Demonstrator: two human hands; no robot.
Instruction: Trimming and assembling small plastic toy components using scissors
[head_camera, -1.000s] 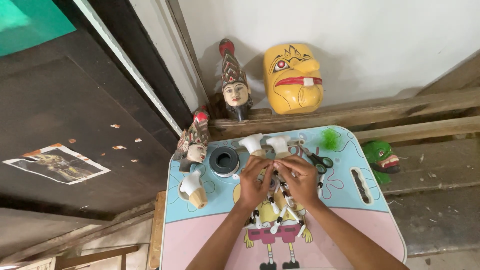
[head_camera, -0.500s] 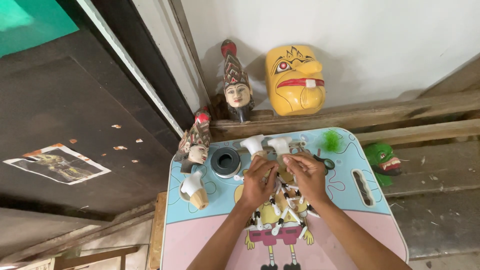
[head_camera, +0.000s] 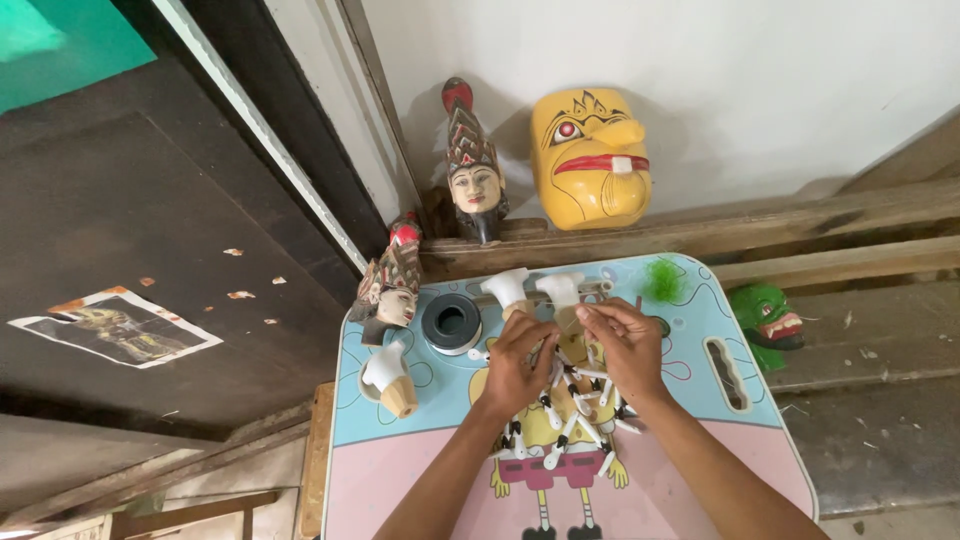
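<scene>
Both hands, left hand (head_camera: 517, 362) and right hand (head_camera: 622, 345), pinch white-and-black sticks (head_camera: 572, 420) heaped on the worktop (head_camera: 400, 470); sorting step, needing fine fingertip separation next.

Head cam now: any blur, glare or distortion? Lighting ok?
Head view: soft even daylight, no glare; the yellow mask throws a faint shadow on the wall. Wide-angle lens bends the door frame and beams near the edges. Left hand and right hand are slightly soft, and the white pieces beneath them blur together; the table is sharp.
</scene>
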